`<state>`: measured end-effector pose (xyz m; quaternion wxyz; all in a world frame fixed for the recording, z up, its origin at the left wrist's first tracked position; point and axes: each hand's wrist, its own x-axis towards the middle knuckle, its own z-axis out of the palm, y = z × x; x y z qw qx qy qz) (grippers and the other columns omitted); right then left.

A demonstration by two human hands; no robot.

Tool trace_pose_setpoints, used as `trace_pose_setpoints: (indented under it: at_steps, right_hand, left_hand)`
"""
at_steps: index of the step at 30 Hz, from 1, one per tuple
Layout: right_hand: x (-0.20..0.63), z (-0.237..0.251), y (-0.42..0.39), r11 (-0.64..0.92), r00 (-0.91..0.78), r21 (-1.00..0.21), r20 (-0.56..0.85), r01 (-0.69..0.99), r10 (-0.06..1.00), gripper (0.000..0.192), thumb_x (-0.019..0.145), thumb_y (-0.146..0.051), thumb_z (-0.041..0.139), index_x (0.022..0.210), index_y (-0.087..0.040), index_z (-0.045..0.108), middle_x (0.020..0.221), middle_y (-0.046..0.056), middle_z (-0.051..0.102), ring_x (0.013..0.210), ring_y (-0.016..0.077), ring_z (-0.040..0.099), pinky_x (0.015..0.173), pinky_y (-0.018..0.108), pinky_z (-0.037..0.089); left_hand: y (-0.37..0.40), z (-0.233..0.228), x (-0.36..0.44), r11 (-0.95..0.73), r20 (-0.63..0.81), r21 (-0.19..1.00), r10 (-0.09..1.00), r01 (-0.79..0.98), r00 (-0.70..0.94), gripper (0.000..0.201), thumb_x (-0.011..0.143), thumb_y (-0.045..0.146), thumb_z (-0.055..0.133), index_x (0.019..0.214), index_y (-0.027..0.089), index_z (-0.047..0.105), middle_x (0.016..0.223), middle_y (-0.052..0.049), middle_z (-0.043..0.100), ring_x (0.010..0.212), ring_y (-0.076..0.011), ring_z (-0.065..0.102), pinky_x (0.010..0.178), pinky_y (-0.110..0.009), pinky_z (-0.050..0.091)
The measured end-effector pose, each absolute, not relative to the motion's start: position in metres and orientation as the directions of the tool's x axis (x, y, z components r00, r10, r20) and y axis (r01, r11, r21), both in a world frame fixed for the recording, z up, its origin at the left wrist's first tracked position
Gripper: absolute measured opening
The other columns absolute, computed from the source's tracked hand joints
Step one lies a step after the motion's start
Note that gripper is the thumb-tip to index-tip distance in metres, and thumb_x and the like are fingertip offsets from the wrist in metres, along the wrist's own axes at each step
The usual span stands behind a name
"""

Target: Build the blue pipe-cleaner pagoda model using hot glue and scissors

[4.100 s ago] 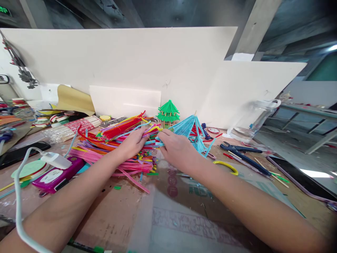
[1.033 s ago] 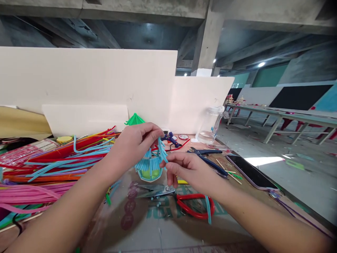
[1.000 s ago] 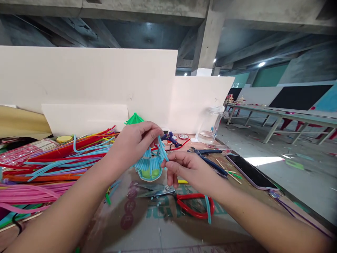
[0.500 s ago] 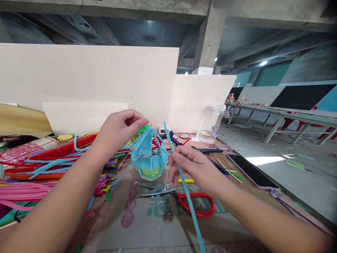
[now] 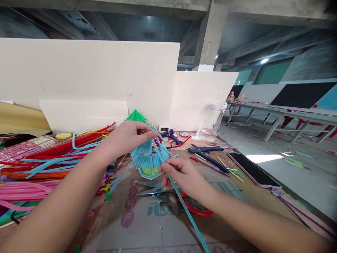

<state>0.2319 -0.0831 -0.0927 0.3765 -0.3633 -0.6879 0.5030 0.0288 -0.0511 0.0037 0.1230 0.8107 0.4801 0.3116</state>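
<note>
A small pavilion-like model point(image 5: 150, 154), its tiered roof made of light-blue pipe cleaners over a green base, stands on the table between my hands. My right hand point(image 5: 181, 175) pinches a long blue pipe cleaner point(image 5: 190, 215), which slants from the lower edge up to the roof. At the roof's top, my left hand point(image 5: 134, 137) has thumb and fingers closed at the upper end of that pipe cleaner, partly hiding the roof. Red-handled scissors point(image 5: 155, 190) lie in front of the model, their handles partly behind my right hand and the pipe cleaner.
Bundles of coloured pipe cleaners point(image 5: 52, 168) fill the left side. Behind are a green roof-shaped piece point(image 5: 136, 116), a small digital clock point(image 5: 164, 128), a glue gun point(image 5: 171, 136) and a clear jug point(image 5: 211, 121). Blue-handled pliers point(image 5: 210, 154) and a phone point(image 5: 252, 170) lie to the right.
My right hand has moved left and slightly down, tilting the pipe cleaner's upper end against the roof. My left hand has moved right and down onto the roof's top, uncovering the green piece.
</note>
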Motion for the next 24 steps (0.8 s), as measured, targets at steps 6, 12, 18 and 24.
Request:
trace_pose_setpoints:
  at_steps: [6,12,18,24]
  right_hand:
    - [0.242,-0.080,-0.073,0.298,-0.420,-0.942,0.212,0.151,0.883,0.028,0.087,-0.046,0.056,0.088,-0.018,0.060,0.059,-0.001,0.065,0.052,0.0135,0.058,0.056,0.026,0.047]
    - [0.289,-0.036,-0.048,0.385,-0.329,-0.770,0.240,0.509,0.913,0.036,0.089,-0.049,0.050,0.096,-0.017,0.063,0.044,-0.007,0.048,0.039,0.0095,0.039,0.045,0.023,0.030]
    - [0.313,-0.021,-0.041,0.381,-0.258,-0.330,0.358,0.864,0.897,0.035,0.094,-0.045,0.043,0.090,-0.019,0.066,0.056,0.000,0.061,0.052,0.0144,0.052,0.053,0.025,0.033]
    - [0.325,-0.054,-0.014,0.404,-0.402,0.006,0.109,0.915,0.909,0.023,0.090,-0.026,0.050,0.095,-0.020,0.072,0.094,0.007,0.074,0.079,0.0191,0.064,0.065,0.026,0.038]
  left_hand:
    - [-0.050,0.007,0.023,-0.541,0.441,0.510,0.832,0.669,0.337,0.032,0.083,0.046,0.058,0.093,0.020,0.072,0.079,-0.002,0.069,0.070,-0.0155,0.059,0.060,-0.025,0.041]
    - [-0.048,0.021,-0.016,-0.332,0.476,0.512,0.877,0.792,0.059,0.033,0.081,0.051,0.058,0.091,0.022,0.071,0.072,-0.001,0.067,0.065,-0.0162,0.057,0.056,-0.025,0.038]
    - [-0.044,0.020,-0.033,-0.224,0.380,0.447,0.924,0.866,0.043,0.031,0.081,0.052,0.059,0.090,0.025,0.071,0.074,0.000,0.069,0.068,-0.0179,0.060,0.060,-0.027,0.039]
    - [-0.043,0.018,-0.026,-0.264,0.377,0.381,0.919,0.886,0.112,0.033,0.081,0.053,0.056,0.088,0.024,0.071,0.067,0.000,0.065,0.058,-0.0152,0.051,0.052,-0.026,0.034]
